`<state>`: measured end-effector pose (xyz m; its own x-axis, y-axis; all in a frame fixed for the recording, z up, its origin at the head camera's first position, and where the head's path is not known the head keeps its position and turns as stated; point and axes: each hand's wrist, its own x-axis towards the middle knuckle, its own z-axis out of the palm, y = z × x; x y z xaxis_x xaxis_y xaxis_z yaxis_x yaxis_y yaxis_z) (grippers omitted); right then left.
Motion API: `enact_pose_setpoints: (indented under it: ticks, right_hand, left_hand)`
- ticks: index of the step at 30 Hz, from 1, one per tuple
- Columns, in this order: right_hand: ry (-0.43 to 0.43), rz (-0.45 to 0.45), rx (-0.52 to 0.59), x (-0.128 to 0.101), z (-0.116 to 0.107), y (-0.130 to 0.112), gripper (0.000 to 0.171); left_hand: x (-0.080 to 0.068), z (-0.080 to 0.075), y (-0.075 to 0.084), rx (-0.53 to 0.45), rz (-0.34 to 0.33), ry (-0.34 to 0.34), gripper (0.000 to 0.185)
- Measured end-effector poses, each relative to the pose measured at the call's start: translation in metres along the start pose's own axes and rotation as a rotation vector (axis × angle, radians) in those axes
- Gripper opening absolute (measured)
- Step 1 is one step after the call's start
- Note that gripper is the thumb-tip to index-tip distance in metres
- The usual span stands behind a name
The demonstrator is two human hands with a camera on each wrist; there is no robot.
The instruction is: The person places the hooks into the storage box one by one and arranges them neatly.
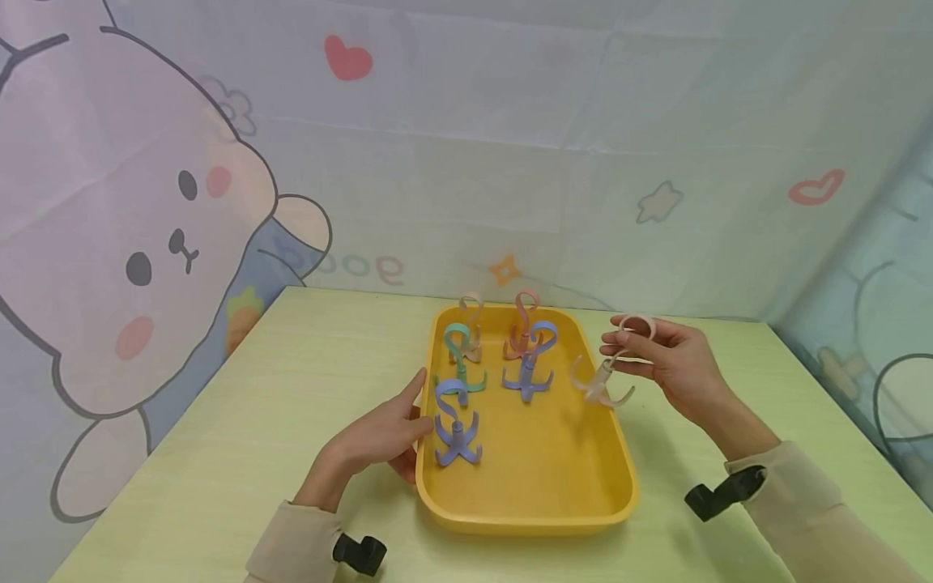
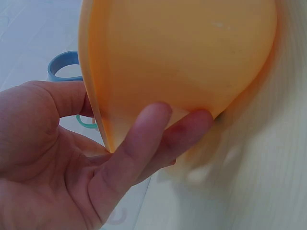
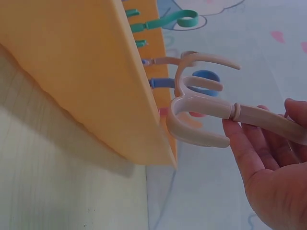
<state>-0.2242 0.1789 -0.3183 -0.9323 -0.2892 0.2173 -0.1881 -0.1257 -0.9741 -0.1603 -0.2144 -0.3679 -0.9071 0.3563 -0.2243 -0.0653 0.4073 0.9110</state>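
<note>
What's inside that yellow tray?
Five small plastic hooks stand inside the yellow tray: a blue one in front, a green one, another blue, a beige and a pink at the back. Their overlapping bases partly hide one another.

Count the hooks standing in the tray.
5. In the tray: beige hook and pink hook at the back, green hook and blue hook mid-tray, another blue hook nearest. A sixth is in the right hand.
</note>
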Motion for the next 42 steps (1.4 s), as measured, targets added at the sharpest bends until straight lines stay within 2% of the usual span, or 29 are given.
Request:
enact_pose_setpoints:
  ticks: [14,20,31,42]
  right_hand:
    - [-0.042,0.055,-0.085,-0.006,0.021,0.012,0.019]
    - [-0.061,0.075,-0.149,-0.007,0.028,0.022,0.014]
    - [-0.121,0.115,-0.169,-0.01,0.041,0.035,0.027]
    - [-0.15,0.116,-0.215,-0.011,0.052,0.041,0.034]
  left_hand:
    - [-0.001,0.001,0.003,0.005,0.001,-0.003,0.089]
    - [-0.001,0.001,0.003,0.006,-0.013,0.009,0.089]
    - [0.0,0.001,0.003,0.01,-0.011,0.013,0.089]
    - [0.0,0.001,0.003,0.007,-0.011,0.011,0.089]
